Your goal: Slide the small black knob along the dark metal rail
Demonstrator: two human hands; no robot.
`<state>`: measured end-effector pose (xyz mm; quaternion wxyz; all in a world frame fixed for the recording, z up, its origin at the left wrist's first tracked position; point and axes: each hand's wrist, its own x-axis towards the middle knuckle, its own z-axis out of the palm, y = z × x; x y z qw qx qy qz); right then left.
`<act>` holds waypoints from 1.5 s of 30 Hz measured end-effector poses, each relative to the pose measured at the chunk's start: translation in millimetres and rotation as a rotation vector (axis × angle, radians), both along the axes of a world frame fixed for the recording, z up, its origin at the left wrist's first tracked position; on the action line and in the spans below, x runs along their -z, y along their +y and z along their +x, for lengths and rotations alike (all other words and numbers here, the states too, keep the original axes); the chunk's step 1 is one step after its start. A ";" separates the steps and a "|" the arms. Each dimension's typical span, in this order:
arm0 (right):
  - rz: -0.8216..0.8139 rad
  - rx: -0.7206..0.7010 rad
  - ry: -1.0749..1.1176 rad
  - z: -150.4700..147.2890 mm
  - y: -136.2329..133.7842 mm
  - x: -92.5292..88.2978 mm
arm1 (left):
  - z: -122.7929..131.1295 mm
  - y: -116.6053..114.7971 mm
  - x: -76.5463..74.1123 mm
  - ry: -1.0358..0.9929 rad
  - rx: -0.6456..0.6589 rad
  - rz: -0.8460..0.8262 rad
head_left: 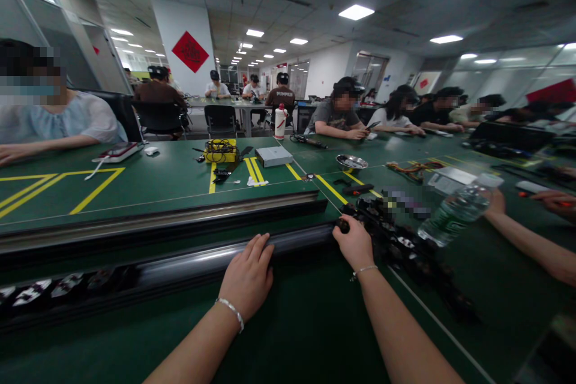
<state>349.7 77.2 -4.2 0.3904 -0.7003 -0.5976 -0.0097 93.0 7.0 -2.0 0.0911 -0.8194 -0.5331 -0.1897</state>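
A long black tube-like bar (189, 265) lies across the green table, with several dark and shiny parts showing in its left section. My left hand (249, 276) rests over the middle of this bar, its fingers wrapped onto the top. At the bar's right end, my right hand (355, 243) pinches a small dark round part (342, 225). Behind the bar lies a second long rail (180, 216) with a metallic strip. A row of dark parts (423, 264) stretches away to the right of my right hand.
A clear plastic bottle (456, 210) stands at the right, near another person's hand (496, 204). Farther back are a metal bowl (351, 162), a grey box (273, 156), a yellow box with cables (220, 150) and a white bottle (280, 122). People sit around the tables.
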 end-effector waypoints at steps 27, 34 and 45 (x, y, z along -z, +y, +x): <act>-0.011 0.017 -0.003 3.1 0.7 1.9 | 0.1 -0.9 -1.4 -0.008 0.003 -0.005; -0.004 0.020 -0.014 2.3 0.2 1.1 | 0.1 -0.7 -2.5 -0.012 0.004 -0.018; 0.013 0.021 -0.033 2.9 1.1 2.5 | 0.6 -0.7 -2.2 -0.008 -0.002 -0.002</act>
